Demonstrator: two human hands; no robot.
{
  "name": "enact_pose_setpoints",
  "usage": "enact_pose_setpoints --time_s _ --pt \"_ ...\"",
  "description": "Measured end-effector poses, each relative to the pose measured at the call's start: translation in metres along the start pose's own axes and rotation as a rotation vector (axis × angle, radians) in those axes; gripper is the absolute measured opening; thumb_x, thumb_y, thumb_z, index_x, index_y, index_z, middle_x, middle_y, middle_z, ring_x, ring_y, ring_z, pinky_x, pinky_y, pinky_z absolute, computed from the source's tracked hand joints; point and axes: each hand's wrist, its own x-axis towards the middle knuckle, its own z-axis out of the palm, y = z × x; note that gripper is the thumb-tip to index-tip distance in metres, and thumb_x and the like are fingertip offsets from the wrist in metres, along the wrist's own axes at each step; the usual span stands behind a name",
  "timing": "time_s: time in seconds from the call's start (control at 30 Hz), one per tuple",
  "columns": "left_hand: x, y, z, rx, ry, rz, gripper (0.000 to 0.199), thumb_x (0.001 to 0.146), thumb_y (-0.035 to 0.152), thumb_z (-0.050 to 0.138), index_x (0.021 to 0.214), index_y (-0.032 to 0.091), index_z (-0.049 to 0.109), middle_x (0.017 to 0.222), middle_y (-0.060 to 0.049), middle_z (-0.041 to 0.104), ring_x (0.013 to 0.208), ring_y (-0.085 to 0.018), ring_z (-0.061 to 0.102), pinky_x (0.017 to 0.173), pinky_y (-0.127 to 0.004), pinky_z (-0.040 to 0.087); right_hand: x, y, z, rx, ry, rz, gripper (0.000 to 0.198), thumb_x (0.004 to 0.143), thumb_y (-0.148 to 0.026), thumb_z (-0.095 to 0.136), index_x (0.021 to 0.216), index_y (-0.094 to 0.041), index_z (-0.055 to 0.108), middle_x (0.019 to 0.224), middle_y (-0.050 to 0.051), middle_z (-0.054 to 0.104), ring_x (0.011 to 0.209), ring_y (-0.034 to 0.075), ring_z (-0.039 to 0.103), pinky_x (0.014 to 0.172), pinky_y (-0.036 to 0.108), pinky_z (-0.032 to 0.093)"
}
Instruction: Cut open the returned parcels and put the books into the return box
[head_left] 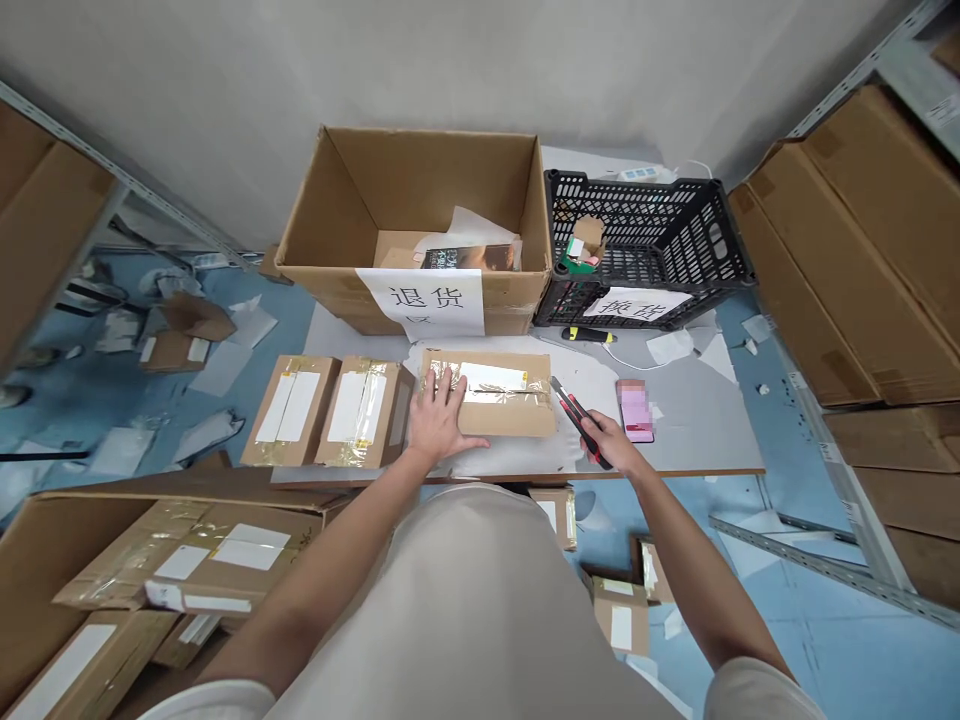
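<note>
A taped cardboard box [510, 415] with a white label lies in front of me on the table. My left hand [437, 418] rests on its left end, fingers spread. In my right hand [606, 440] is a red and black utility knife [574, 410], its tip close to the box's right edge. Just right of that hand lies a pink-screened phone [636, 410]. Two more taped boxes stand left of my left hand: a nearer one [358, 412] and an outer one [291, 412].
Behind the box stand a large open carton [300, 240] and a black plastic crate [694, 240] with a small box inside. A yellow-black tool [587, 335] lies before the crate. Parcels fill a carton [30, 560] at lower left. Shelving with cartons [847, 250] flanks the right side.
</note>
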Motion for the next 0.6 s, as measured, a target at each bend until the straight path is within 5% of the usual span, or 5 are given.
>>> enact_pose_setpoints --time_s 0.33,0.6 --pt "0.003 0.001 0.000 0.028 -0.089 -0.032 0.108 0.061 0.077 0.053 0.146 0.017 0.023 0.153 -0.016 0.014 0.139 -0.043 0.007 0.095 -0.053 0.034 0.005 -0.039 -0.032 -0.384 -0.167 0.040 0.038 0.079 -0.057 0.049 0.083 -0.020 0.051 0.048 -0.007 0.053 0.031 0.009 0.043 0.034 0.019 0.031" --pt "0.005 -0.001 0.001 0.003 -0.108 -0.059 0.113 0.059 0.080 0.051 0.146 0.016 0.020 0.153 -0.017 0.013 0.139 -0.042 0.005 0.093 -0.055 0.036 0.001 -0.026 -0.032 -0.420 -0.235 0.038 0.039 0.082 -0.059 0.044 0.082 -0.020 0.048 0.048 -0.008 0.050 0.033 0.009 0.045 0.037 0.019 0.033"
